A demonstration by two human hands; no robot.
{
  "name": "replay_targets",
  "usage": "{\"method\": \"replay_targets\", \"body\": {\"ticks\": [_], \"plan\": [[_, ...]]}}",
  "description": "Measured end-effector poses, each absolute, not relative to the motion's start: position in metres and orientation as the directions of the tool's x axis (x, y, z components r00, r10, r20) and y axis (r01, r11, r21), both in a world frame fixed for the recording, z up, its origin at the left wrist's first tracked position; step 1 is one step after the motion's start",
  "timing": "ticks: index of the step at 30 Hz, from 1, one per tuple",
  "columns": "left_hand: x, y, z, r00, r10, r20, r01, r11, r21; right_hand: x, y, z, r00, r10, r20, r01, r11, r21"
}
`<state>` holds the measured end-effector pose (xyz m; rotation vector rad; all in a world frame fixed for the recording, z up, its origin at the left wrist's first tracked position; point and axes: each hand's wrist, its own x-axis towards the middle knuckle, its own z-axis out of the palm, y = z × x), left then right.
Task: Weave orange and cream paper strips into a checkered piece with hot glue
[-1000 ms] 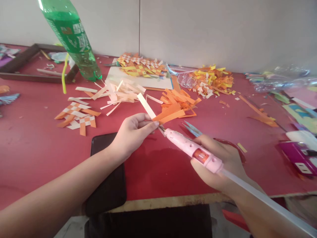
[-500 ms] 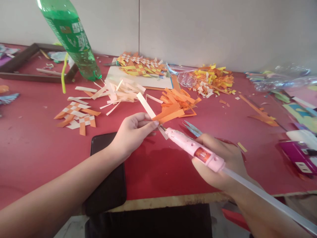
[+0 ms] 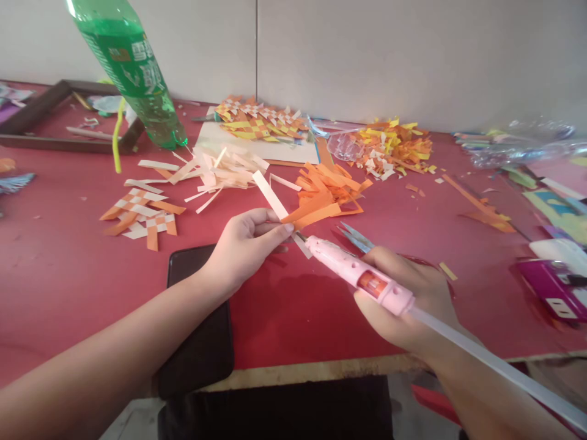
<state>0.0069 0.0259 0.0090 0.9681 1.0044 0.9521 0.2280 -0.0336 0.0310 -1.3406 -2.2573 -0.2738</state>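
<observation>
Between thumb and fingers, my left hand pinches orange paper strips together with a cream paper strip. The strips cross at the fingertips. My right hand is wrapped round a pink hot glue gun with a long white glue stick running out of its back end. The glue gun's nozzle is at the crossing of the strips, close to my left thumb; whether it touches the paper I cannot tell. Scissors lie on the table beside my right hand, their handles partly hidden behind it.
A black phone lies under my left forearm. Loose cream strips, orange strips and woven checkered pieces lie ahead. A green bottle stands by a dark frame. At right is a purple power strip.
Almost nothing differs. The hands, the paper strips and the glue gun keep their places, apart from a very slight shift of the whole view.
</observation>
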Motion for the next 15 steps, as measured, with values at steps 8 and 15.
{"method": "replay_targets", "body": {"ticks": [8, 15], "plan": [[0.0065, 0.0257, 0.0092, 0.241, 0.941, -0.236, -0.161, 0.279, 0.947, 0.2283, -0.0336, 0.0339, -0.421, 0.748, 0.513, 0.853, 0.519, -0.056], [0.0051, 0.0248, 0.0086, 0.257, 0.936, -0.239, -0.146, 0.282, 0.948, 0.2265, -0.0337, 0.034, -0.424, 0.755, 0.5, 0.848, 0.525, -0.073]]}}
